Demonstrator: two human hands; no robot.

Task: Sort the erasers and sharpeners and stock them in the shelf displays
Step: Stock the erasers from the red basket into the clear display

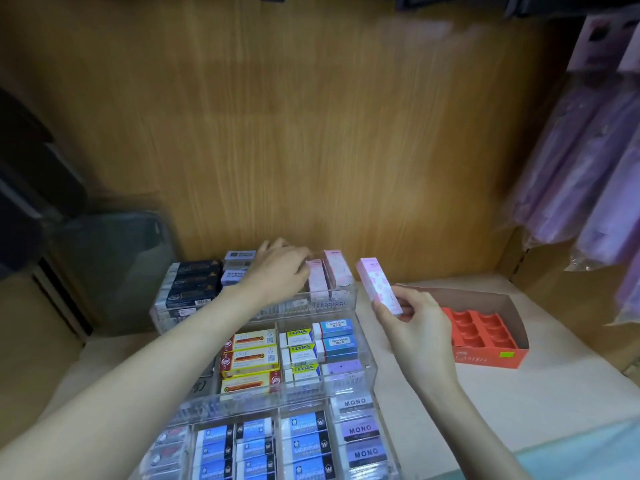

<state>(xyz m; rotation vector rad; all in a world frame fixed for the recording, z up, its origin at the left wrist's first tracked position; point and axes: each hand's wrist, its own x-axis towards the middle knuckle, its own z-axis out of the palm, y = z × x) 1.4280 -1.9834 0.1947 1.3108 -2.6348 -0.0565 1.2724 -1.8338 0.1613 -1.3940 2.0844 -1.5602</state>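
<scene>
A clear acrylic tiered display (360, 367) holds rows of boxed erasers. My left hand (280, 268) reaches into its top tier and its fingertips touch a pink eraser box (317, 278) standing there, beside a second pink box (337, 270). My right hand (412, 315) is raised to the right of the display and pinches the lower end of another pink floral eraser box (379, 284), tilted in the air. Black eraser boxes (194, 280) fill the top tier's left side.
An open red cardboard tray (485, 356) with empty moulded pockets lies on the white shelf right of the display. The wooden back panel (329, 150) rises behind. Purple packaged goods (595, 168) hang at the right. A dark bin (114, 265) stands at the left.
</scene>
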